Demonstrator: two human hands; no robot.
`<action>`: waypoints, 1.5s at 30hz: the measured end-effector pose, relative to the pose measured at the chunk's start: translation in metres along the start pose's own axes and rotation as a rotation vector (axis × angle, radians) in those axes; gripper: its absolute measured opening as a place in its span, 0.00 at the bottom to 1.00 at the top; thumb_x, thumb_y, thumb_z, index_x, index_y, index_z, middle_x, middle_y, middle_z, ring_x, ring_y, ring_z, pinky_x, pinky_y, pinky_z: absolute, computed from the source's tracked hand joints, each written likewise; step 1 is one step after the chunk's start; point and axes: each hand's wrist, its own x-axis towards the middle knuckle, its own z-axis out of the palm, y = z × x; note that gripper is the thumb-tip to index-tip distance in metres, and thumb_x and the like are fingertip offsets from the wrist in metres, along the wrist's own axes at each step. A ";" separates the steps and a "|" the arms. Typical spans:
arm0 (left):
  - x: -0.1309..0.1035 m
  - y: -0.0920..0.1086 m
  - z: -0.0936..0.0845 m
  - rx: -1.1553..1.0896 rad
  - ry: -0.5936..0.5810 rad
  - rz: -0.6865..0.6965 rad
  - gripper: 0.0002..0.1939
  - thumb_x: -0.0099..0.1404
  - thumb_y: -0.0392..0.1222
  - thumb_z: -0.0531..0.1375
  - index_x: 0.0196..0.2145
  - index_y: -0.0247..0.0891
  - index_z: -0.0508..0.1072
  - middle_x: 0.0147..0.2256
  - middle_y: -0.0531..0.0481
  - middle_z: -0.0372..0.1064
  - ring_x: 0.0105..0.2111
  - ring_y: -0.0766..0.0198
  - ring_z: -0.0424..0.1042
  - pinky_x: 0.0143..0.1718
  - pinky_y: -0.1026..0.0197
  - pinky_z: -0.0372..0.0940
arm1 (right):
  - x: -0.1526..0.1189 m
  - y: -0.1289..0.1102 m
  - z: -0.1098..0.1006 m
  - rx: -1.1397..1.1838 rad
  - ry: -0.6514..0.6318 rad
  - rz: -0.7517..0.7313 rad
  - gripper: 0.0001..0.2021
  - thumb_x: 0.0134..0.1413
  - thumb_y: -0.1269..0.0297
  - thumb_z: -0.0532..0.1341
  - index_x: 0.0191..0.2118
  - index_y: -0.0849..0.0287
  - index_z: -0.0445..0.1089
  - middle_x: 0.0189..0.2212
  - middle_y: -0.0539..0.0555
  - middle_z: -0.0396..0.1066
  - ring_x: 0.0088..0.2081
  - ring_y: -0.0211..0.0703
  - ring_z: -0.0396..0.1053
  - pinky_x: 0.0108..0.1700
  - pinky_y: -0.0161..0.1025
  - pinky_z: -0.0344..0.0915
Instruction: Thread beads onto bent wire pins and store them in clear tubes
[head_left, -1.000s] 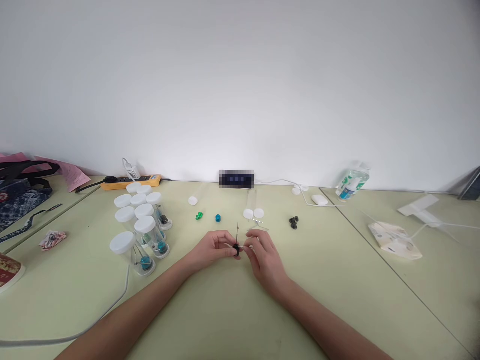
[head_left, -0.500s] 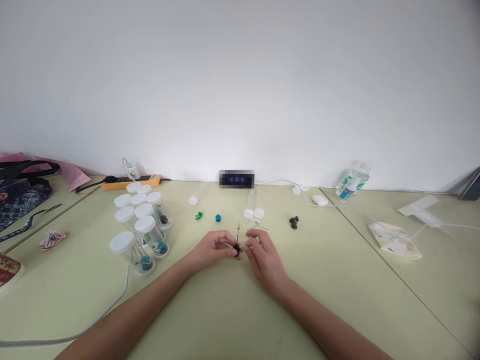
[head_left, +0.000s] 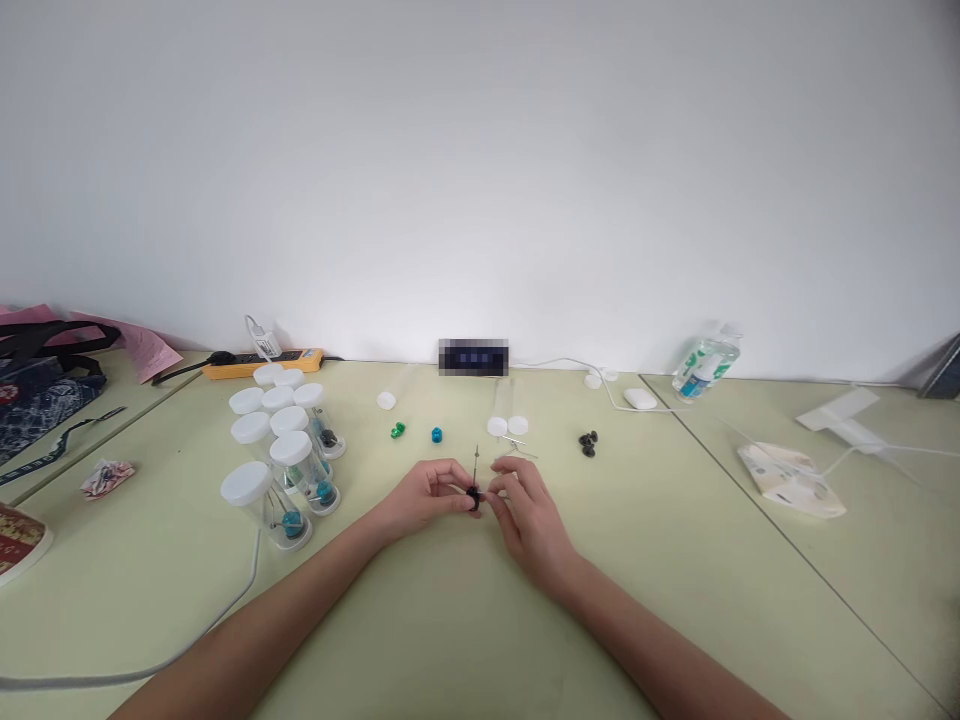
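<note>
My left hand [head_left: 429, 500] pinches a small round black piece [head_left: 473, 497] between thumb and fingers. From its top a thin metal rod [head_left: 476, 462] stands upright. My right hand [head_left: 529, 515] is closed at the right side of the black piece, thumb and forefinger on a thin metal pin [head_left: 484, 497] that points into it; the fingers hide most of the pin. Just beyond my right hand lie loose thin metal rods [head_left: 517, 447]. Farther off are a blue piece [head_left: 436, 435], a green piece [head_left: 397, 430] and several black pieces [head_left: 589, 443].
Several capped clear tubes [head_left: 291, 450] stand at the left, with small parts inside. Tubes [head_left: 507, 405] lie near a dark blurred display [head_left: 473, 357]. At the back are an orange power strip [head_left: 300, 362], a white case [head_left: 640, 399] and a clear bottle [head_left: 705, 365].
My right thumb and forefinger have moved slightly left, closer against the black piece. My left hand keeps its hold, and the upright rod has barely shifted.
</note>
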 end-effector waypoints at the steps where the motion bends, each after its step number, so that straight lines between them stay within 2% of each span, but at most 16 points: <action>1: 0.000 0.000 0.000 0.003 -0.002 0.002 0.11 0.55 0.41 0.64 0.35 0.34 0.69 0.38 0.44 0.73 0.38 0.54 0.75 0.43 0.53 0.64 | 0.000 0.000 0.000 0.002 0.002 -0.001 0.05 0.58 0.74 0.50 0.35 0.57 0.60 0.43 0.59 0.60 0.46 0.47 0.61 0.43 0.45 0.63; 16: 0.000 0.002 0.000 0.077 -0.034 0.017 0.15 0.56 0.42 0.63 0.41 0.34 0.72 0.41 0.42 0.72 0.39 0.55 0.74 0.44 0.53 0.64 | 0.000 0.000 0.000 -0.028 -0.014 0.021 0.07 0.60 0.72 0.49 0.32 0.58 0.60 0.43 0.59 0.61 0.45 0.47 0.61 0.42 0.44 0.63; 22: -0.001 0.006 0.000 0.092 -0.055 0.003 0.13 0.57 0.42 0.62 0.40 0.34 0.73 0.37 0.44 0.74 0.39 0.56 0.73 0.42 0.57 0.65 | -0.001 0.000 0.000 -0.006 -0.017 0.029 0.05 0.59 0.72 0.50 0.34 0.58 0.60 0.43 0.59 0.60 0.46 0.47 0.61 0.43 0.44 0.62; 31: -0.002 0.006 0.001 0.089 -0.059 0.006 0.13 0.58 0.42 0.61 0.40 0.34 0.72 0.36 0.44 0.75 0.38 0.57 0.74 0.41 0.58 0.65 | -0.001 -0.001 -0.002 0.013 -0.010 0.009 0.04 0.58 0.72 0.51 0.35 0.57 0.60 0.43 0.59 0.61 0.46 0.47 0.61 0.44 0.45 0.63; 45: -0.002 0.006 0.001 0.099 -0.071 -0.007 0.11 0.58 0.41 0.61 0.39 0.35 0.72 0.38 0.44 0.74 0.39 0.57 0.73 0.41 0.58 0.64 | -0.001 0.002 0.003 -0.021 -0.012 0.007 0.08 0.60 0.72 0.49 0.32 0.58 0.61 0.42 0.60 0.61 0.44 0.47 0.63 0.41 0.44 0.64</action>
